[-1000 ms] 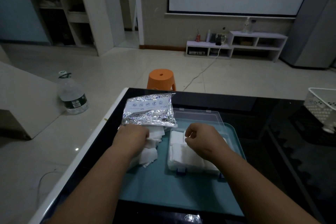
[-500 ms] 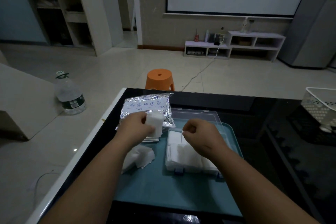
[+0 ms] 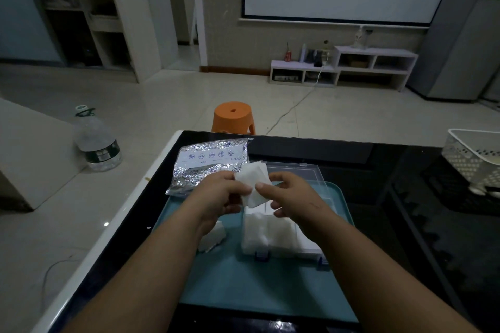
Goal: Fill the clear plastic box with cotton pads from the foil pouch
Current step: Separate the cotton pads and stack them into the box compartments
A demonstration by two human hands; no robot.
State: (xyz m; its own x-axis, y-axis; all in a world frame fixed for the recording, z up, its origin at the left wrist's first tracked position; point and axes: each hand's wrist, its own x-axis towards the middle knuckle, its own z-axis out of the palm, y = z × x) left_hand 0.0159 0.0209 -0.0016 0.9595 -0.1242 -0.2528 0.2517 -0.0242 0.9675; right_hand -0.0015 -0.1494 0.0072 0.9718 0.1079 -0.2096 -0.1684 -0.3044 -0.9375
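Both hands hold a small stack of white cotton pads (image 3: 253, 182) above the far end of the clear plastic box (image 3: 273, 235). My left hand (image 3: 220, 194) grips the stack from the left, and my right hand (image 3: 290, 196) pinches its right edge with thumb and fingers. White pads fill the box, whose clear lid (image 3: 297, 170) lies open behind it. The silver foil pouch (image 3: 208, 161) lies flat at the back left. A few loose pads (image 3: 213, 238) sit on the tray under my left forearm.
Box and loose pads rest on a teal tray (image 3: 243, 286) on a black glass table (image 3: 378, 165). A white basket (image 3: 476, 157) stands at the right edge. On the floor beyond are an orange stool (image 3: 234, 116) and a large water bottle (image 3: 94, 140).
My left hand lifted a stack of pads off the tray and carried it right, over the box. My right hand rose from the box and took hold of the stack's right edge.
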